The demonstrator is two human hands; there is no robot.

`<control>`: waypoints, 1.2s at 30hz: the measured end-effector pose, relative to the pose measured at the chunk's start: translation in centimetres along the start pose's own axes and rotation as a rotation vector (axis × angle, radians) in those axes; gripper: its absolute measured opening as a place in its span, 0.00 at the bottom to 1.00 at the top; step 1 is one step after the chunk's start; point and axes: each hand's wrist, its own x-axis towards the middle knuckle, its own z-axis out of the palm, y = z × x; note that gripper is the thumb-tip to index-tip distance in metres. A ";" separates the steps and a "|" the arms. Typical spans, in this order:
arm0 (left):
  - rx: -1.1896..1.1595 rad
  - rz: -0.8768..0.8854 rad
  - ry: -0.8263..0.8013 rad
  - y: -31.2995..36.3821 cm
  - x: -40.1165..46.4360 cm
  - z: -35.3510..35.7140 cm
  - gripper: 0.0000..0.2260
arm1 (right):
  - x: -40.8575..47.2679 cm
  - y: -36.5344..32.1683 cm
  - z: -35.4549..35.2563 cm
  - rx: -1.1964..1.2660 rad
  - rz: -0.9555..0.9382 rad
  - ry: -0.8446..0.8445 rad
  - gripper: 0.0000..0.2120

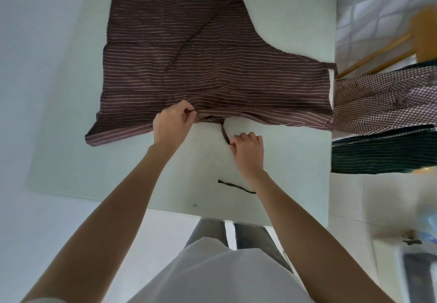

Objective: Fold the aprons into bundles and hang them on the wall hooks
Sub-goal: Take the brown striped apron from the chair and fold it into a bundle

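A brown apron with thin pale stripes [212, 61] lies spread flat on a white table [94, 165]. My left hand [171, 125] pinches the apron's near edge at the middle, where a dark tie comes out. My right hand [248, 146] pinches that dark tie strap [224, 134] a little nearer to me. The strap's loose end [236, 186] lies on the table below my right wrist. Another strap runs diagonally across the apron's top.
A checkered apron [383, 104] and a dark green striped one [378, 153] hang over something at the table's right edge. A wooden chair or stool [387, 47] stands beyond them on a tiled floor. No wall hooks are in view.
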 end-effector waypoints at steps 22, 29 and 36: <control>0.183 0.171 -0.268 -5.1 -2.6 3.8 0.09 | 1.2 -0.8 0.4 -0.044 -0.318 -0.045 0.10; 0.224 0.178 -0.298 -4.0 -4.9 3.4 0.16 | -0.9 0.4 -3.1 0.266 -0.362 -0.029 0.03; 0.204 0.064 -0.194 -3.2 -11.6 1.8 0.09 | -4.6 3.7 -4.3 0.231 -0.523 0.020 0.13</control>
